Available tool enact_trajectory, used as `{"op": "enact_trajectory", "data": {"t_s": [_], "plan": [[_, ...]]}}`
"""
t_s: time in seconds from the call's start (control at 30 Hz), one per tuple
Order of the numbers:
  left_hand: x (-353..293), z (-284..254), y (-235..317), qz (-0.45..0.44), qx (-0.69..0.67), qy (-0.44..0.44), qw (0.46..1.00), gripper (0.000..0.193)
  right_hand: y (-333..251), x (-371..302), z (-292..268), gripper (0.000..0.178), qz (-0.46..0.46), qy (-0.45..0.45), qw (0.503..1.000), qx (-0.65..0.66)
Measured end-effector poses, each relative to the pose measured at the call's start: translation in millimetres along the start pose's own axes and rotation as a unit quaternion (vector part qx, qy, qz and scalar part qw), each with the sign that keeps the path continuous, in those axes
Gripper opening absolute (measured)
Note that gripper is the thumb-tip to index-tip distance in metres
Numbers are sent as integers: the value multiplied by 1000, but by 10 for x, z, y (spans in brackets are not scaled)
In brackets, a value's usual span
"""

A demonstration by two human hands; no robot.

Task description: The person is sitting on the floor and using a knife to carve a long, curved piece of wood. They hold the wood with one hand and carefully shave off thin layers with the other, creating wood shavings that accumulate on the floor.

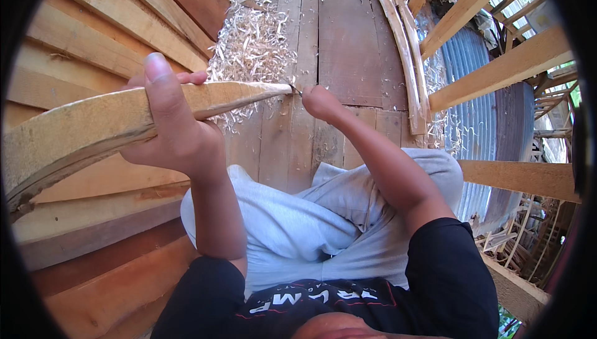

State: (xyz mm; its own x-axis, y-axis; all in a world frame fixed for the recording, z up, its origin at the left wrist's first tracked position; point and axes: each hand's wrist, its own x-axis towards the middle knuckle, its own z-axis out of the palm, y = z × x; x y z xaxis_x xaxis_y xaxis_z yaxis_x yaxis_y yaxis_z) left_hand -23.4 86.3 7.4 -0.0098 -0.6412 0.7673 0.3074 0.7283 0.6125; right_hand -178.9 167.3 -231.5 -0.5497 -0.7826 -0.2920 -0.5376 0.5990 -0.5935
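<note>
Left hand [179, 137] grips the curved wood [106, 118], long axis running left to right, left of the right hand [319, 103]. Right hand, nearest its tip, is closed, apparently on a small blade [296, 90].

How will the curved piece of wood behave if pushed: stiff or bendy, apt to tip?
Probably stiff: the curved wood looks thick along its arc. It may tip toward its broad end, which extends well past the left hand. The tapered tip is likely easiest to chip, being much narrower.
</note>
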Motion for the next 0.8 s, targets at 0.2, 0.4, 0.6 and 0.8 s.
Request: {"op": "enact_trajectory", "data": {"t_s": [0.2, 0.4, 0.6, 0.8], "plan": [[-10, -122, -8, -22, 2, 19, 1000, 15, -684, -380, -377, 40, 5, 19, 996, 89], [17, -202, -164, -33, 35, 2, 999, 13, -191, -145, -109, 42, 68, 63, 995, 25], [38, -177, -90, -97, -36, 56, 993, 16, -163, -79, -49, 48, 52, 128, 990, -10], [142, -216, -162, -132, -59, 98, 985, 22, -146, 0, 19, 56, 28, 205, 977, -54]]}}
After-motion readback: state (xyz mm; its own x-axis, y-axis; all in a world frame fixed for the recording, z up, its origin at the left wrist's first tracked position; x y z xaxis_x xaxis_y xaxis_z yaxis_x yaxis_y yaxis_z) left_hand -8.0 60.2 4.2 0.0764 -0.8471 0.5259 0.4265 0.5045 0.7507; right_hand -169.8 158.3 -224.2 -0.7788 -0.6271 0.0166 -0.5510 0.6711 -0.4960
